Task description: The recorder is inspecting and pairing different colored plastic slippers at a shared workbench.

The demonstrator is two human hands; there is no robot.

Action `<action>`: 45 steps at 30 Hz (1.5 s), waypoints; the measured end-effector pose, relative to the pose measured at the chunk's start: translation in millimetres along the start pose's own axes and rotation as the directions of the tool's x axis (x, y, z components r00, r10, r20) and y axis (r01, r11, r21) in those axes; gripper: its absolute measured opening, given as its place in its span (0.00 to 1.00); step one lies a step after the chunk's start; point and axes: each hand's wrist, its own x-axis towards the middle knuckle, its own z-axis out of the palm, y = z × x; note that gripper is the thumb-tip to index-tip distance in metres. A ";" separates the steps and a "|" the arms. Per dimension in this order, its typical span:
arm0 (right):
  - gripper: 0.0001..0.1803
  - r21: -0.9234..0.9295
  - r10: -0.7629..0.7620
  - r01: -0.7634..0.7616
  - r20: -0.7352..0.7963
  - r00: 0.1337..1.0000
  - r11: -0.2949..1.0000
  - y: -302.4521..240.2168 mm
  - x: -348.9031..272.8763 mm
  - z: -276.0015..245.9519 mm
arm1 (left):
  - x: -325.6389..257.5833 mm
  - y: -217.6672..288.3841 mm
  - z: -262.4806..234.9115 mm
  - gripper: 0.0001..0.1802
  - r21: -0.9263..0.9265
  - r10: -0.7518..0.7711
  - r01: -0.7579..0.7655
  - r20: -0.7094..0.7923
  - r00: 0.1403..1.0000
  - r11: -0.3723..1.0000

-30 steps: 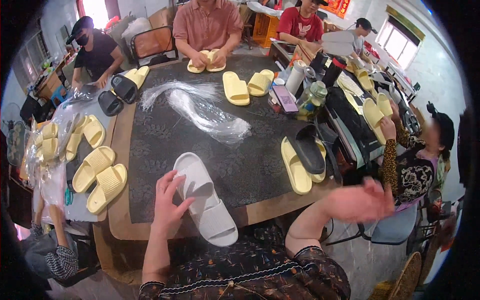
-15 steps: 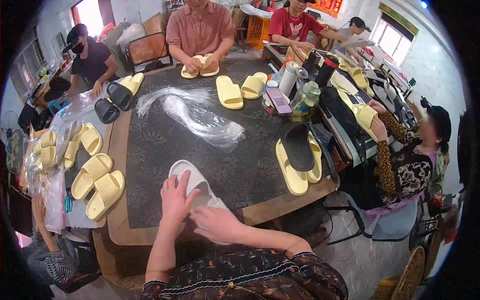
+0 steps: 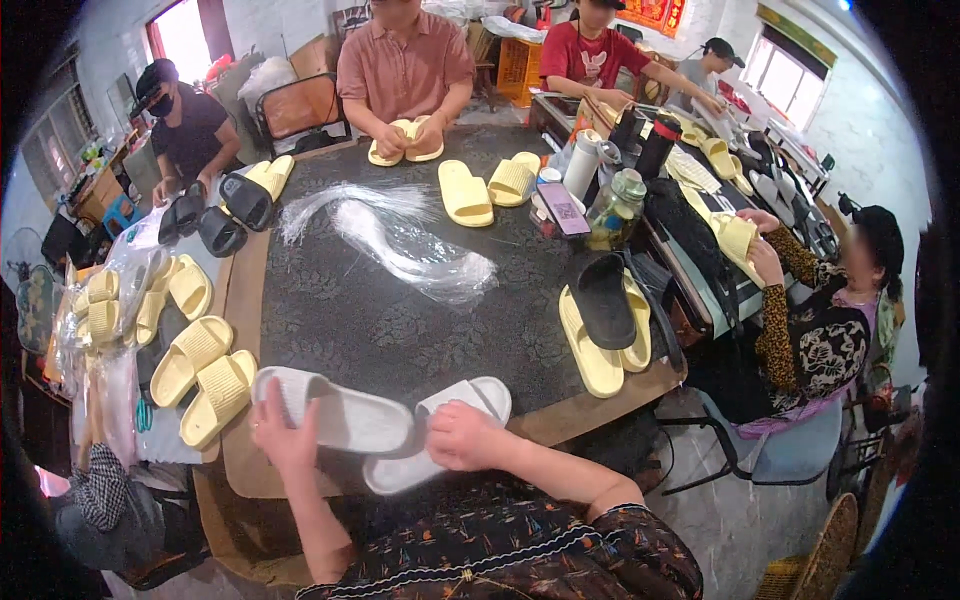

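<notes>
Two light grey slide slippers lie end to end at the near edge of the table, partly overlapping. My left hand point(image 3: 284, 432) grips the left slipper point(image 3: 365, 422) by its ribbed strap, thumb on the near side and fingers over the toe end. On the right slipper point(image 3: 402, 474), my right hand point(image 3: 466, 436) is closed at the side next to the strap; its fingertips are partly hidden. The heel of the left slipper reaches close to my right hand.
Clear plastic strips point(image 3: 400, 240) lie on the dark table mat point(image 3: 330, 310). Yellow slippers point(image 3: 218, 398) sit on the left, and a yellow pair with a black slipper point(image 3: 607, 300) on the right. Bottles point(image 3: 615, 205) and a phone point(image 3: 562, 206) stand beyond. Several co-workers sit around.
My hands have moved apart, the left one leftward. Two grey slippers now show spread out, where one showed under both hands. At the far left, a co-worker's hands now hold dark slippers.
</notes>
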 end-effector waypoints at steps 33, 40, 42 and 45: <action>0.12 0.309 0.344 -0.257 -0.273 0.898 0.916 91.3 2.9 -19.4 | 32.5 53.6 61.3 0.40 -0.360 0.551 -0.417 0.524 0.649 0.834; 0.08 0.603 0.702 -0.362 -0.636 0.320 0.711 197.9 8.2 -29.1 | 41.8 88.6 95.2 0.39 -0.521 0.679 -0.438 0.516 0.522 0.733; 0.08 0.599 0.710 -0.396 -0.655 0.259 0.696 214.4 -5.2 -11.1 | 38.4 86.6 113.3 0.39 -0.559 0.665 -0.362 0.609 0.432 0.746; 0.08 0.598 0.728 -0.444 -0.650 0.218 0.667 219.9 -15.2 -2.8 | 33.9 80.0 111.0 0.36 -0.545 0.569 -0.215 0.646 0.509 0.811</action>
